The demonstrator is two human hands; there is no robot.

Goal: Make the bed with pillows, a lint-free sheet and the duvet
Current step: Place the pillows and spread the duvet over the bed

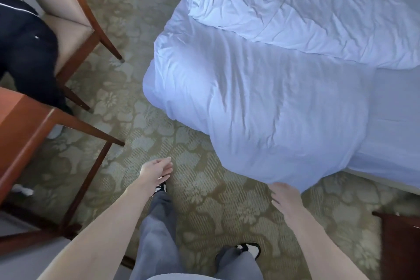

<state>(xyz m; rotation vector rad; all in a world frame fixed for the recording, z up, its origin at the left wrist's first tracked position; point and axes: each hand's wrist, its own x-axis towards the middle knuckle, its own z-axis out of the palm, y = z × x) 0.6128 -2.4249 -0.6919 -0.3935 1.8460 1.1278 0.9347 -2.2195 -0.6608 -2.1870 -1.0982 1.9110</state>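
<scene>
1. From my remote seat, the white duvet (261, 102) lies bunched over the near corner of the bed. Its lower fold hangs past the mattress edge toward the carpet (204, 211).
2. A second, crumpled white bundle (306, 13) sits on the bed above it, touching the duvet's upper edge. I cannot tell whether it is a pillow or more duvet.
3. To the right, a smooth strip of sheet (397, 107) shows on the mattress.
4. The right hand (286, 198) is at the duvet's lowest hanging edge, back of the hand up. Its fingertips meet the cloth there, and I cannot tell whether they grip it or only touch it.
5. The left hand (156, 171) is out over the carpet, well apart from the bed, fingers loose and holding nothing.
6. Below the arms I see grey trousers (156, 234) and a black-and-white shoe (250, 249) on the patterned carpet.
7. At left stands a wooden chair (75, 29) with a pale seat. A dark garment (25, 52) drapes over it.
8. A reddish wooden table (27, 125) is nearer me at left, and a dark wooden corner (400, 245) shows at lower right.
</scene>
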